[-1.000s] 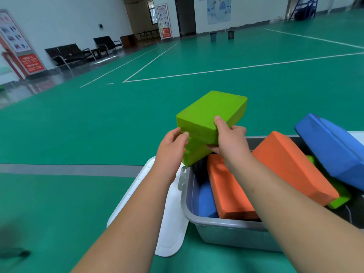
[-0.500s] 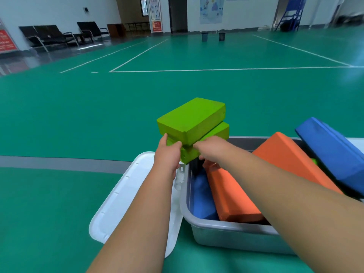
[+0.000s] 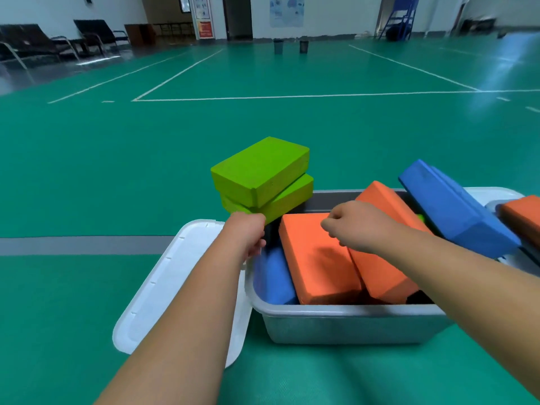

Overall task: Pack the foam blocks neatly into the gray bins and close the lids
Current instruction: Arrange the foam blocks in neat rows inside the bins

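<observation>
Handling these foam blocks, you are dealing with something that looks light, slightly squashy and matte, so it is likely gripping well against skin and forgiving a firm squeeze. Your left hand (image 3: pixel 248 233) is curling round the near corner of the lower green block (image 3: pixel 292 197), apparently pinching it, though the fingertips are hidden. The top green block (image 3: pixel 260 171) is lying loose on it, slightly askew, and both are tilting over the far left corner of the gray bin (image 3: pixel 336 314). A corner pinch is giving you little control of two stacked pieces; taking them by the long flat sides, one hand each side, is looking the safer hold. Your right hand (image 3: pixel 353 226) is hovering just above the orange blocks (image 3: pixel 315 258) with fingers loosely curled, holding nothing. The green pair are showing as bright lime bricks with bevelled edges and a faintly speckled skin. Inside the bin the orange ones are leaning at a slant, a blue block (image 3: pixel 455 206) is sitting propped across the far right rim, and the white lid (image 3: pixel 181 276) is lying just beside the bin's left wall.
</observation>
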Tool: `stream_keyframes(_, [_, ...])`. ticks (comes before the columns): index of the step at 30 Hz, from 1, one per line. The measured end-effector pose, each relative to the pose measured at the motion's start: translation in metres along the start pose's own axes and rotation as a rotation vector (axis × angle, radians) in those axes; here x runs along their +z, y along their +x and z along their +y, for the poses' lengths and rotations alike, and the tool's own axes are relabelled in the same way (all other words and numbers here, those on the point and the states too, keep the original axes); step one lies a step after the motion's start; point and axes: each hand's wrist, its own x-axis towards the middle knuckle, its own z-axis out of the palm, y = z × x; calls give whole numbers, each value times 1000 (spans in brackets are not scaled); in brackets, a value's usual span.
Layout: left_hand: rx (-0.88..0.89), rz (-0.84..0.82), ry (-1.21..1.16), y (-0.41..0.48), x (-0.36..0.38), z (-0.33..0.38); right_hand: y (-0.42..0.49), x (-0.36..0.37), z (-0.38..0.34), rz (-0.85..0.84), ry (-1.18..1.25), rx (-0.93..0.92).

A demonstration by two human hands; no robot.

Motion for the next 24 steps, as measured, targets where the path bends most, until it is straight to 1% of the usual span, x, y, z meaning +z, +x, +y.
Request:
stream_keyframes(3, [20, -137, 184, -18, 26, -5, -13, -10, 29, 136, 52, 7])
stream_keyframes(4, [18, -170, 259, -22, 34, -9, -17, -11, 35, 157, 39, 0])
stream_keyframes(8, [54, -236, 708, -46, 62, -26, -28, -8, 54, 133, -28, -48])
stream_keyframes(9, [61, -252, 777, -52, 66, -29, -30, -7, 58, 121, -32, -72])
stream_keyframes(10, [48, -266, 780, -55, 70, -33, -33, -5, 63, 96, -48, -97])
stream_keyframes(12, [-6, -293, 693, -58, 77, -43, -41, 1, 70, 24, -121, -167])
stream_keyframes(14, [-46, -266, 583, -55, 82, -54, -48, 7, 78, -37, -214, -254])
stream_keyframes(16, [-38, -227, 533, -54, 86, -60, -51, 8, 84, -63, -270, -300])
stream_keyframes(18, [-30, -193, 504, -61, 87, -57, -53, 6, 88, -61, -288, -315])
stream_keyframes(24, [-32, -178, 425, -81, 94, -48, -56, 5, 95, -68, -253, -303])
